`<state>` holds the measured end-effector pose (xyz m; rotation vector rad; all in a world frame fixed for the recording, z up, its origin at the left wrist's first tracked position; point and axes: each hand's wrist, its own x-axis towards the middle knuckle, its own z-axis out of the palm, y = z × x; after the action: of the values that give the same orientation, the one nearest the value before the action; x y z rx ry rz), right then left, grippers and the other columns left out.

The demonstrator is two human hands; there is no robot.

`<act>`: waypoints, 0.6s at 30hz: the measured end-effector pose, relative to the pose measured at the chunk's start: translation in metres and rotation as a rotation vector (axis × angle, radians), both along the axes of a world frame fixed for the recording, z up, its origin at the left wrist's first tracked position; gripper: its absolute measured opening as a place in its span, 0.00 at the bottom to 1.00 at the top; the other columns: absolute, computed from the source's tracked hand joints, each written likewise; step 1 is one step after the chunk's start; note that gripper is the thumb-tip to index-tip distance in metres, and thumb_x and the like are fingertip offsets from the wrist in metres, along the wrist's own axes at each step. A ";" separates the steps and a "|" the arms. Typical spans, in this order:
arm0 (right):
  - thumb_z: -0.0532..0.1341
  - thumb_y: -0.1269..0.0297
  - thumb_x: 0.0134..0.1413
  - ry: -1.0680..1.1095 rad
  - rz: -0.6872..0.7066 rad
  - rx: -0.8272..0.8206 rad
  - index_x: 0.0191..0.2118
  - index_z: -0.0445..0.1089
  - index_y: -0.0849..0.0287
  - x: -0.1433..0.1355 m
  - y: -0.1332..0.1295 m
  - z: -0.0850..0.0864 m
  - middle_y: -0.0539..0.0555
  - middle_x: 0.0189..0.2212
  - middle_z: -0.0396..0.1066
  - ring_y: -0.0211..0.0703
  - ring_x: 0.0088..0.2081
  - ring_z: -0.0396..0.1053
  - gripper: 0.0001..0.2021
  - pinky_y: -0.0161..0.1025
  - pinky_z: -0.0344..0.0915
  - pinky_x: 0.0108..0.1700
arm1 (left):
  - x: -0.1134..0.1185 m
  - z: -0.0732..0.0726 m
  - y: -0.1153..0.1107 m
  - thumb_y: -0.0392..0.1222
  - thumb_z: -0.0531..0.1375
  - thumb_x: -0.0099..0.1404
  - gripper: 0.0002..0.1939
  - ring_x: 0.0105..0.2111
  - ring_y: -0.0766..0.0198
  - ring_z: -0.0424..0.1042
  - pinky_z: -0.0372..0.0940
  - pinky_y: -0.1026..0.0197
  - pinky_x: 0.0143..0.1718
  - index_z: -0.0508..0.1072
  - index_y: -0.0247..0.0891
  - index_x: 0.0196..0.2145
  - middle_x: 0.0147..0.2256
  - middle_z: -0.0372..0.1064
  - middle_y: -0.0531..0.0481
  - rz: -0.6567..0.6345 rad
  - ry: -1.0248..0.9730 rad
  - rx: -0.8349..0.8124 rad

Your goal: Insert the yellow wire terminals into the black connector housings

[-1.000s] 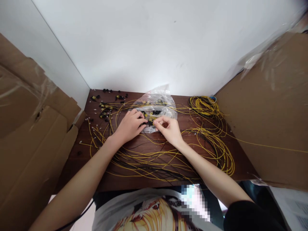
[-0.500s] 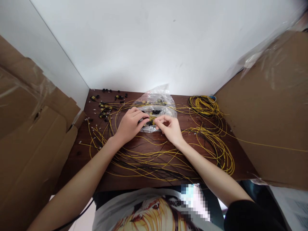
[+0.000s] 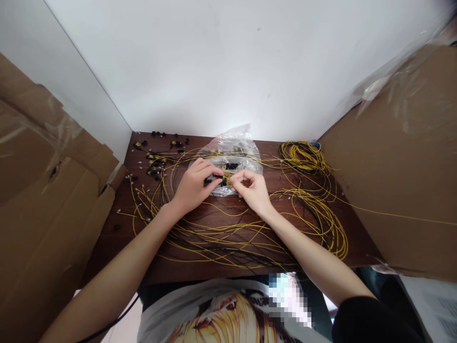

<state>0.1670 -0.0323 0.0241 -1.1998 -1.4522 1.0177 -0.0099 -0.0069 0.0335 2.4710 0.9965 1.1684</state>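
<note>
1. A person's left hand (image 3: 193,186), palm down, pinches a small black piece (image 3: 217,176) between thumb and index finger.
2. The black piece lies nearly level, its long axis running left to right, one end facing the other hand.
3. The right hand (image 3: 254,193) has its thumb and index finger pressed together on a thin yellow wire (image 3: 227,178); the other fingers are curled.
4. The wire's short visible length points left, roughly in line with the black piece. Whether the two touch is too small to tell.
5. Both are held above a clear plastic bag (image 3: 238,136) holding black and yellow parts, at the middle of a dark brown tabletop (image 3: 360,245).
6. Long yellow and black wires (image 3: 335,233) sweep sideways across the near side; a coil (image 3: 300,157) sits at far right.
</note>
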 end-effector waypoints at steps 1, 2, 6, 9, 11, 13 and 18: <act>0.61 0.59 0.48 -0.003 -0.001 0.006 0.26 0.68 0.61 0.000 0.000 0.000 0.49 0.20 0.68 0.32 0.19 0.60 0.09 0.31 0.58 0.23 | 0.000 0.000 0.000 0.36 0.57 0.62 0.05 0.37 0.61 0.65 0.61 0.58 0.41 0.72 0.36 0.35 0.32 0.70 0.48 -0.006 -0.013 -0.001; 0.61 0.60 0.47 -0.006 -0.003 0.012 0.25 0.68 0.61 0.000 0.000 0.000 0.49 0.20 0.68 0.32 0.19 0.60 0.09 0.31 0.57 0.23 | 0.001 0.000 0.000 0.36 0.57 0.61 0.05 0.36 0.61 0.65 0.61 0.58 0.41 0.73 0.36 0.35 0.32 0.70 0.48 -0.011 -0.024 -0.004; 0.60 0.63 0.47 -0.026 -0.011 0.024 0.26 0.68 0.61 -0.001 -0.001 -0.001 0.49 0.20 0.68 0.32 0.20 0.59 0.07 0.31 0.57 0.23 | 0.002 0.001 -0.001 0.35 0.58 0.60 0.04 0.34 0.62 0.65 0.61 0.59 0.39 0.73 0.37 0.34 0.31 0.69 0.49 -0.012 -0.050 -0.035; 0.60 0.64 0.46 -0.042 -0.012 0.035 0.25 0.68 0.61 0.000 -0.001 -0.002 0.49 0.21 0.68 0.33 0.21 0.60 0.06 0.32 0.58 0.25 | 0.003 0.001 -0.001 0.35 0.58 0.60 0.04 0.33 0.63 0.64 0.60 0.60 0.37 0.73 0.37 0.33 0.31 0.69 0.49 -0.004 -0.051 -0.061; 0.60 0.65 0.45 -0.049 -0.013 0.047 0.25 0.68 0.61 0.000 -0.001 -0.002 0.49 0.21 0.67 0.34 0.22 0.61 0.05 0.32 0.58 0.26 | 0.003 0.002 -0.001 0.35 0.58 0.60 0.04 0.33 0.63 0.64 0.60 0.60 0.37 0.73 0.37 0.33 0.31 0.69 0.49 -0.006 -0.053 -0.065; 0.59 0.66 0.44 -0.057 -0.013 0.056 0.24 0.68 0.61 0.000 0.000 -0.003 0.48 0.20 0.67 0.34 0.22 0.61 0.04 0.32 0.58 0.26 | 0.003 0.002 -0.001 0.35 0.58 0.60 0.05 0.33 0.63 0.64 0.60 0.60 0.36 0.73 0.37 0.33 0.31 0.69 0.49 -0.019 -0.062 -0.062; 0.59 0.68 0.42 -0.091 -0.014 0.071 0.22 0.66 0.61 0.001 0.000 -0.003 0.47 0.19 0.64 0.33 0.22 0.59 0.03 0.32 0.57 0.27 | 0.005 0.000 -0.003 0.33 0.59 0.59 0.06 0.27 0.67 0.62 0.61 0.63 0.32 0.74 0.36 0.34 0.32 0.68 0.49 -0.077 -0.110 -0.085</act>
<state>0.1682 -0.0321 0.0209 -1.2168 -1.5356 0.9049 -0.0048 -0.0098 0.0339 2.3307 0.8932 1.1983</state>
